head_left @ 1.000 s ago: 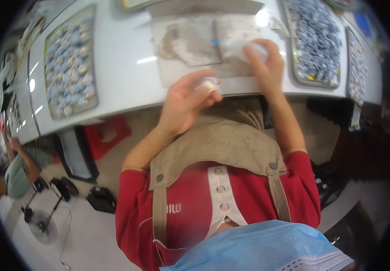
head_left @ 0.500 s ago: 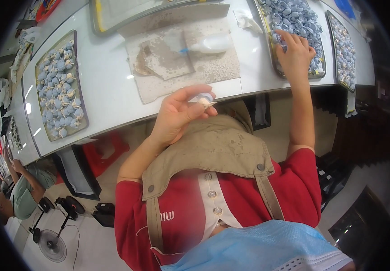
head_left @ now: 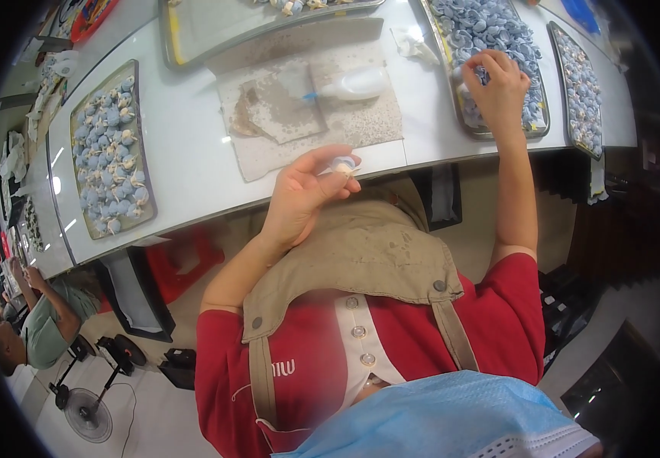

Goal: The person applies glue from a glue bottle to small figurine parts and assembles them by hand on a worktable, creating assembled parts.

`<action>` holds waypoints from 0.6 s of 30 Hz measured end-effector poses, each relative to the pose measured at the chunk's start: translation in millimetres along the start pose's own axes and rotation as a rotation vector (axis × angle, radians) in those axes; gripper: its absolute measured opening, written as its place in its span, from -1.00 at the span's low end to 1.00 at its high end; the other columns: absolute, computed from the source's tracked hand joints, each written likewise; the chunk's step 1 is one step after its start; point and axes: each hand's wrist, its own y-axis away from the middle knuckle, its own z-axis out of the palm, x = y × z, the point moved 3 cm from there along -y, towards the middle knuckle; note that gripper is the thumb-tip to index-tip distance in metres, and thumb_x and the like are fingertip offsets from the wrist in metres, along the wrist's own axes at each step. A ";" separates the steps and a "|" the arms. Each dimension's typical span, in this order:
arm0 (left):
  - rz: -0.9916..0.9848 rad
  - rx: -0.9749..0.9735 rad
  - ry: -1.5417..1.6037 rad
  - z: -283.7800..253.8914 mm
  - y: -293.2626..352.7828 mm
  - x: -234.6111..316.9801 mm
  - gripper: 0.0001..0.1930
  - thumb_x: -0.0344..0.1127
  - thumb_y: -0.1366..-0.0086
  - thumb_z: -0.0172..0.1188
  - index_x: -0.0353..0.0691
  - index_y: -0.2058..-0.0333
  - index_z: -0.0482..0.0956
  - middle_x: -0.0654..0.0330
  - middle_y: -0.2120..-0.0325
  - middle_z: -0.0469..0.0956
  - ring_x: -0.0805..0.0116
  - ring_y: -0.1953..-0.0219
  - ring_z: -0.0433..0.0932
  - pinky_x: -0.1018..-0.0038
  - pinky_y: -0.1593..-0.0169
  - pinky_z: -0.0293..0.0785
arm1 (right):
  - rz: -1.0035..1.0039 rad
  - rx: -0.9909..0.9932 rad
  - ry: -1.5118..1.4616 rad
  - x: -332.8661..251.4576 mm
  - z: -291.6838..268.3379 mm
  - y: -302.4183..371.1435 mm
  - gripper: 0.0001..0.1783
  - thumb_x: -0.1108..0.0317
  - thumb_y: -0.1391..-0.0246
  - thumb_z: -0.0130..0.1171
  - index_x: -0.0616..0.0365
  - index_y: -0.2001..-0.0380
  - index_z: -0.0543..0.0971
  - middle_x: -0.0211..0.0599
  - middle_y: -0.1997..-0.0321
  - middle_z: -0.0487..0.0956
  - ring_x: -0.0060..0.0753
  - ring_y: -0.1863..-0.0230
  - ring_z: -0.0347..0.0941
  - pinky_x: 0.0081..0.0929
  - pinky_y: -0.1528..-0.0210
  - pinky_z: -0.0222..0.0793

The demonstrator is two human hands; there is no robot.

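Note:
Between the thumb and fingers of my left hand [head_left: 298,197] is a small blue-and-cream figure piece [head_left: 343,166], held near the table's front edge. My right hand [head_left: 501,95] reaches over a tray heaped with blue curved, shell-like pieces [head_left: 490,29]. Its thumb and index finger are curled together at the tray's left side, and whatever is between them is too small to make out. On the table before me, a white squeeze bottle with a blue tip [head_left: 357,84] lies on a stained cardboard sheet [head_left: 269,159].
Blue-and-cream pieces fill a tray [head_left: 110,156] at left and another [head_left: 577,88] at far right. A larger tray [head_left: 219,30] stands at the back beside crumpled white tissue [head_left: 415,44]. A co-worker [head_left: 49,320] sits at left, near a fan [head_left: 88,416] and a red stool [head_left: 181,267].
The view has shifted slightly, showing more of the back tray. My left hand still holds the figure piece, turned a little. The right hand's fingers have shifted slightly at the tray's left side.

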 end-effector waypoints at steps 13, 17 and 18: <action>-0.029 0.012 0.006 -2.3 -0.5 -4.1 -0.63 -0.44 -0.18 0.13 -0.31 0.02 0.38 0.14 0.16 0.47 0.46 0.30 0.48 0.62 0.19 0.41 | -0.057 -0.352 0.033 4.8 2.9 -5.4 -0.70 0.42 0.19 0.19 0.05 0.27 0.50 -0.44 0.20 0.51 -0.35 0.14 0.38 -0.36 0.01 0.15; -0.013 0.065 0.014 -2.6 -0.5 -6.5 -0.61 -0.45 -0.17 0.14 -0.31 0.00 0.37 0.16 0.18 0.48 0.47 0.28 0.48 0.64 0.18 0.40 | 0.144 -0.048 -0.381 -7.1 -4.5 0.2 -0.74 0.37 0.19 0.27 0.13 0.34 0.50 -0.34 0.41 0.55 -0.41 0.37 0.47 -0.49 0.28 0.35; -0.011 0.084 0.018 -3.3 -1.9 -6.5 -0.61 -0.45 -0.17 0.14 -0.31 0.00 0.37 0.16 0.18 0.48 0.47 0.28 0.48 0.64 0.18 0.40 | 0.189 0.040 -0.469 -19.9 -10.9 2.5 -0.74 0.36 0.20 0.29 0.15 0.39 0.50 -0.31 0.48 0.55 -0.43 0.45 0.49 -0.53 0.39 0.38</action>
